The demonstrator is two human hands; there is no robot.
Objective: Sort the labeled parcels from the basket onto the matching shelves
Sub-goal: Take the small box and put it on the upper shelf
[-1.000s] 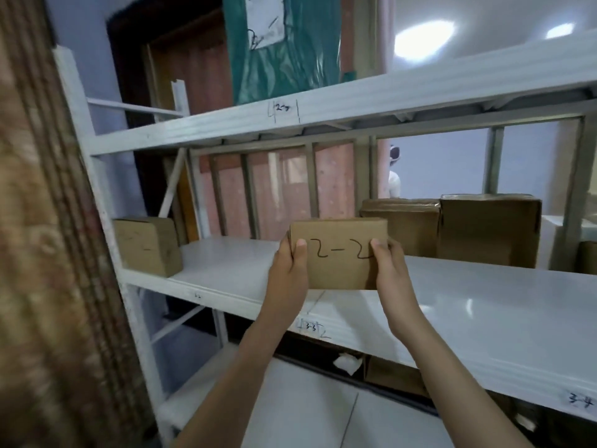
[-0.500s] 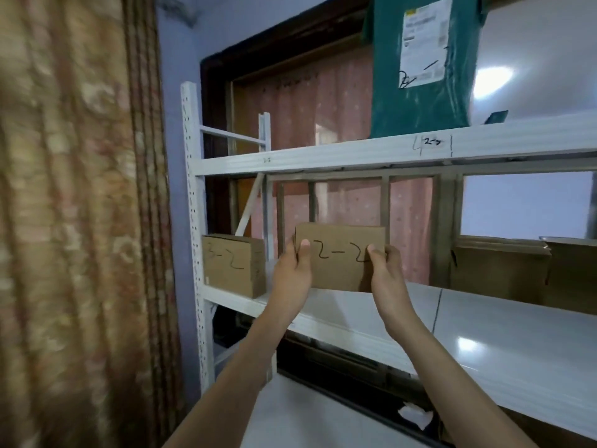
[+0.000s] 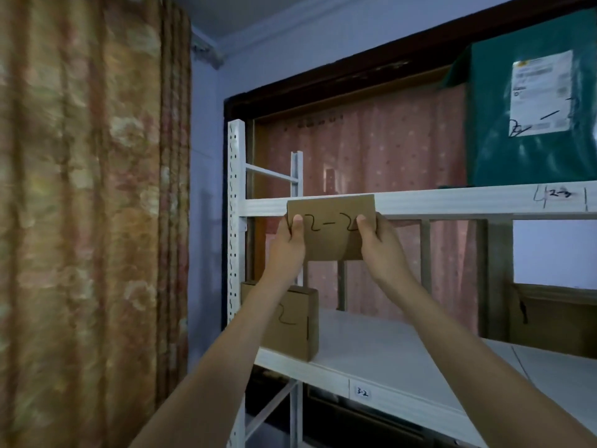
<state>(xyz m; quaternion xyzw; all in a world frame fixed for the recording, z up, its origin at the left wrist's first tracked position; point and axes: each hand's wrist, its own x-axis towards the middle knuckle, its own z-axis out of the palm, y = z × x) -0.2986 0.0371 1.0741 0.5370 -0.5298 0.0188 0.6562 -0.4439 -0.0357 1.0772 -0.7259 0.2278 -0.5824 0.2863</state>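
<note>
A cardboard parcel marked "2-2" is held against the upper shelf edge. The left hand grips its left end and the right hand its right, thumbs on the front.

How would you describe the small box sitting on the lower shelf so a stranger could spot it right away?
Start at the white metal rack beside the patterned curtain. On its lower shelf, tagged 3-2, a small brown cardboard box stands at the far left end, by the upright post. Unlike the 2-2 parcel held higher up and the green parcel on the upper shelf, it rests alone on the board.
</note>
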